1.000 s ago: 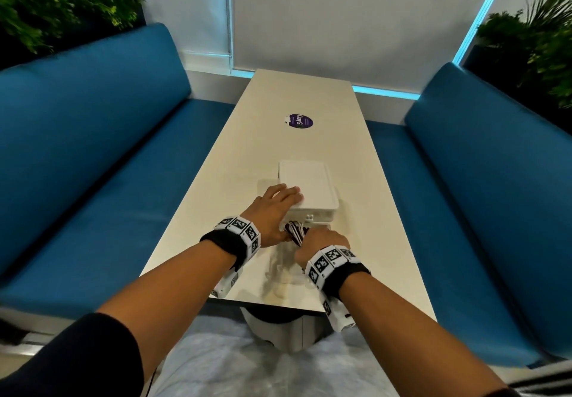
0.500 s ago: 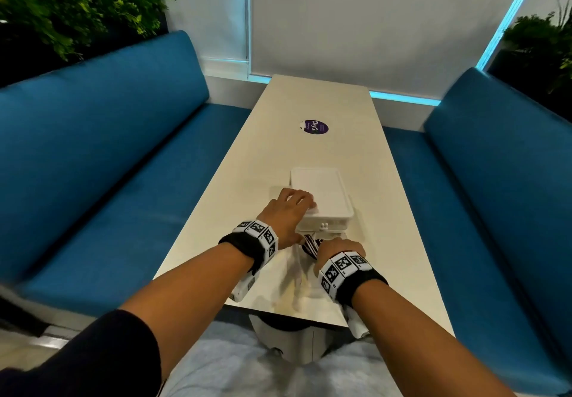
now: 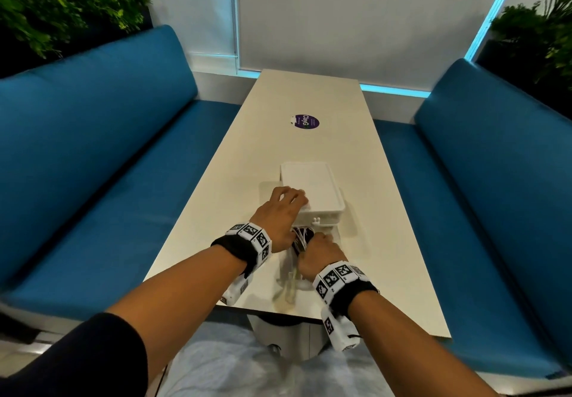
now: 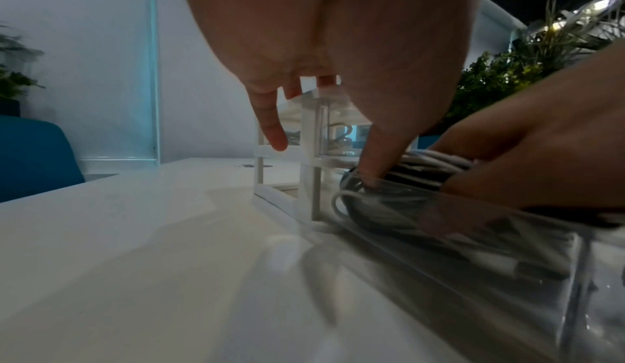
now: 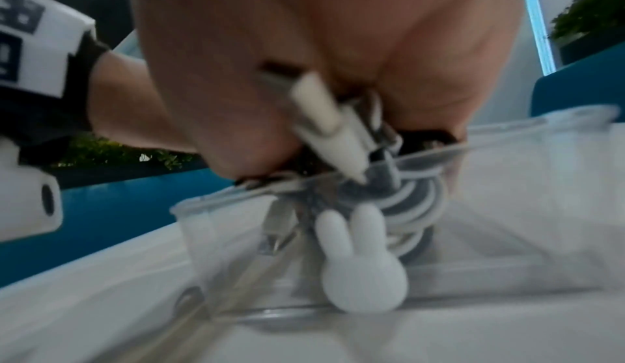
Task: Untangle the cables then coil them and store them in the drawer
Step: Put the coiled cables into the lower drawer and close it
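Cable bundle: our right hand [image 3: 318, 249] has its fingers curled around the coiled cables [image 5: 402, 206], white and dark strands wound together. We hold them low inside the open clear drawer [image 4: 473, 235].

Drawer: it is pulled out toward us from the small white drawer unit [image 3: 312, 184], which stands on the table [image 3: 356, 149]. Its front carries a white rabbit-shaped knob [image 5: 362, 272].

Left hand: our left hand [image 3: 280, 215] rests on the near corner of the unit with the fingers spread and mostly straight. In the left wrist view the thumb [image 4: 375, 152] reaches down to touch the coil. It grips nothing.

Handling: we judge the coil light and soft. It is springy, so the loops may open when the fingers let go. The stiff parts are the plugs; a white plug [image 5: 324, 125] sticks out under the palm.

Where to hold: we think the best place is across the whole bundle, as now, so all loops stay together. Holding one strand or one plug would let the coil fall apart.

Drawer walls: they look thin and smooth, and probably slide easily. The unit seems light too, so we judge the left hand useful for steadying it.

Risk: a plug or a loop may stand above the rim and block the drawer from closing.

Stage: the storing step, near the end for this bundle.
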